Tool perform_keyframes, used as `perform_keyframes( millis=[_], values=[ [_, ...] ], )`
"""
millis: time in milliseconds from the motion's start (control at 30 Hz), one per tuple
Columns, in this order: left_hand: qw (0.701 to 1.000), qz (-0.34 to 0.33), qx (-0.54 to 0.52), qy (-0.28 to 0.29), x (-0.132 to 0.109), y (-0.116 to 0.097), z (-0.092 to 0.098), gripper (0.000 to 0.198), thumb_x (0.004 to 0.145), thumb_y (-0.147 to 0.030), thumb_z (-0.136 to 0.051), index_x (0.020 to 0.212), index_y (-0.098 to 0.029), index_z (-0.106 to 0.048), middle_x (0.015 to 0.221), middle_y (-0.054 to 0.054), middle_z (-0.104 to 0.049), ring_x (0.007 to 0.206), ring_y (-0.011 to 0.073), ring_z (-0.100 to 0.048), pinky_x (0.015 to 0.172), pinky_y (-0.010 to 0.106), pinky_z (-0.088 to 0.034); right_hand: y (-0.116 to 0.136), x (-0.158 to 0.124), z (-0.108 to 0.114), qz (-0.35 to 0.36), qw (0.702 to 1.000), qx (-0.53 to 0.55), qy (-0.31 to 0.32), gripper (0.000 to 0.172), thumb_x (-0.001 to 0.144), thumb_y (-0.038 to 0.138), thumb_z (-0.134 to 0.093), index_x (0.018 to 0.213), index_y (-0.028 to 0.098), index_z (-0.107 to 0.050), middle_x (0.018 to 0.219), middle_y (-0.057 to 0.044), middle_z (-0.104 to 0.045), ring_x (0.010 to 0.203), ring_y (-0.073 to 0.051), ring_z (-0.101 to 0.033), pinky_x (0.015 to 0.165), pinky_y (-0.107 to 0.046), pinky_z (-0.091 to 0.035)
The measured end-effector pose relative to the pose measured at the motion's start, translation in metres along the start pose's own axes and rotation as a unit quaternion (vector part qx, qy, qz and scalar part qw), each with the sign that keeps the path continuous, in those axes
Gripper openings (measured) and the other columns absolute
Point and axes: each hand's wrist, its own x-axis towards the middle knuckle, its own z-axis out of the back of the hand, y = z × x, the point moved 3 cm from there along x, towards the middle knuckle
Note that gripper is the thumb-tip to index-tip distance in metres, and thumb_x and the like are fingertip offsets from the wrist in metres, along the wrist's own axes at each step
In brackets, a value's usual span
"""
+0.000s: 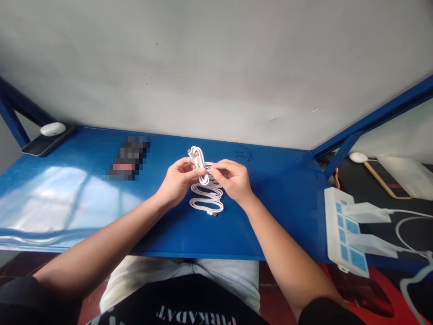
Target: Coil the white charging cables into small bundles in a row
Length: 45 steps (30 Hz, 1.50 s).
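A white cable (206, 195) lies partly coiled in loops on the blue table (84, 198), with its upper loops lifted. My left hand (178, 179) pinches the raised bundle of loops near the top. My right hand (233, 179) is closed on the same cable from the right side, fingertips meeting the left hand's. One connector end rests on the table by the lowest loop.
A white power strip (343, 234) with two white plugs sits at the table's right edge, cords trailing right. A phone (45, 142) with a white oval case (52, 129) on it lies far left. A blurred dark object (126, 159) sits left of centre. Grey wall behind.
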Motion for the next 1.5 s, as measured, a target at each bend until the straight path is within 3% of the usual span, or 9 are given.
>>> perform_keyframes(
  millis=[100, 233, 367, 600, 733, 867, 1167, 1400, 1500],
  values=[
    [0.999, -0.014, 0.022, 0.018, -0.001, 0.001, -0.001, 0.03, 0.063, -0.017, -0.092, 0.085, -0.015, -0.071, 0.089, 0.002, -0.072, 0.08, 0.0152, -0.071, 0.074, 0.03, -0.06, -0.003, -0.001, -0.003, -0.112, 0.989, 0.096, -0.012, 0.018, 0.082, 0.04, -0.077, 0.088, 0.023, -0.077, 0.085, -0.003, -0.073, 0.066, -0.015, -0.065, 0.053, -0.029, -0.057],
    [0.998, -0.04, 0.032, 0.026, -0.002, 0.001, -0.003, 0.029, 0.061, -0.016, -0.093, 0.081, -0.014, -0.072, 0.089, 0.002, -0.073, 0.081, 0.0147, -0.07, 0.076, 0.028, -0.058, -0.002, 0.0, -0.008, -0.151, 0.979, 0.136, 0.01, 0.02, 0.08, 0.041, -0.079, 0.082, 0.021, -0.074, 0.075, -0.001, -0.071, 0.057, -0.013, -0.062, 0.053, -0.029, -0.056],
    [0.999, -0.019, 0.018, 0.026, -0.002, 0.002, -0.003, 0.03, 0.061, -0.016, -0.093, 0.083, -0.015, -0.073, 0.088, 0.003, -0.075, 0.081, 0.0147, -0.07, 0.076, 0.029, -0.058, -0.003, -0.001, -0.006, -0.12, 0.987, 0.103, 0.015, 0.016, 0.083, 0.036, -0.076, 0.084, 0.021, -0.073, 0.079, -0.002, -0.072, 0.063, -0.014, -0.064, 0.058, -0.028, -0.056],
    [0.993, 0.097, -0.019, 0.068, -0.004, 0.006, -0.004, 0.032, 0.069, -0.02, -0.09, 0.098, -0.017, -0.078, 0.091, 0.005, -0.077, 0.078, 0.0133, -0.071, 0.076, 0.026, -0.057, 0.002, -0.003, 0.001, -0.007, 0.998, -0.059, 0.0, 0.008, 0.085, 0.028, -0.068, 0.08, 0.022, -0.068, 0.081, -0.002, -0.07, 0.068, -0.015, -0.063, 0.062, -0.03, -0.054],
    [0.99, 0.11, -0.002, 0.085, -0.004, 0.005, -0.005, 0.032, 0.069, -0.021, -0.09, 0.099, -0.017, -0.079, 0.086, 0.004, -0.077, 0.072, 0.013, -0.07, 0.073, 0.027, -0.056, -0.003, -0.001, 0.002, -0.068, 0.998, 0.0, 0.003, 0.013, 0.087, 0.033, -0.068, 0.083, 0.021, -0.065, 0.079, -0.002, -0.069, 0.069, -0.015, -0.063, 0.062, -0.028, -0.053],
    [0.99, 0.09, 0.025, 0.104, -0.002, 0.003, -0.003, 0.033, 0.068, -0.018, -0.09, 0.1, -0.019, -0.08, 0.079, 0.003, -0.077, 0.069, 0.0156, -0.071, 0.072, 0.03, -0.056, -0.013, 0.004, 0.005, -0.134, 0.988, 0.058, 0.045, 0.018, 0.087, 0.038, -0.069, 0.089, 0.02, -0.067, 0.082, -0.002, -0.069, 0.072, -0.015, -0.063, 0.063, -0.028, -0.052],
    [0.984, 0.097, 0.032, 0.145, -0.002, 0.001, -0.004, 0.04, 0.072, -0.022, -0.088, 0.11, -0.016, -0.08, 0.077, 0.006, -0.076, 0.067, 0.0154, -0.069, 0.07, 0.029, -0.053, -0.018, 0.01, 0.013, -0.193, 0.971, 0.095, 0.099, 0.026, 0.081, 0.044, -0.078, 0.087, 0.019, -0.072, 0.08, -0.002, -0.071, 0.061, -0.012, -0.058, 0.056, -0.027, -0.05],
    [0.978, 0.139, 0.029, 0.151, 0.002, 0.005, 0.002, 0.075, 0.066, -0.019, -0.092, 0.136, -0.025, -0.066, 0.081, 0.004, -0.077, 0.063, 0.0148, -0.069, 0.065, 0.027, -0.052, -0.014, 0.012, 0.022, -0.128, 0.989, 0.023, 0.07, 0.02, 0.085, 0.039, -0.074, 0.087, 0.02, -0.072, 0.086, -0.004, -0.074, 0.074, -0.017, -0.067, 0.068, -0.031, -0.056],
    [0.975, 0.148, 0.026, 0.161, 0.004, 0.007, 0.003, 0.073, 0.065, -0.019, -0.093, 0.133, -0.021, -0.067, 0.081, 0.005, -0.077, 0.063, 0.0147, -0.069, 0.067, 0.027, -0.054, -0.014, 0.012, 0.025, -0.109, 0.992, 0.01, 0.067, 0.021, 0.086, 0.041, -0.073, 0.09, 0.02, -0.072, 0.088, -0.004, -0.075, 0.078, -0.019, -0.068, 0.07, -0.032, -0.057]
  ],
)
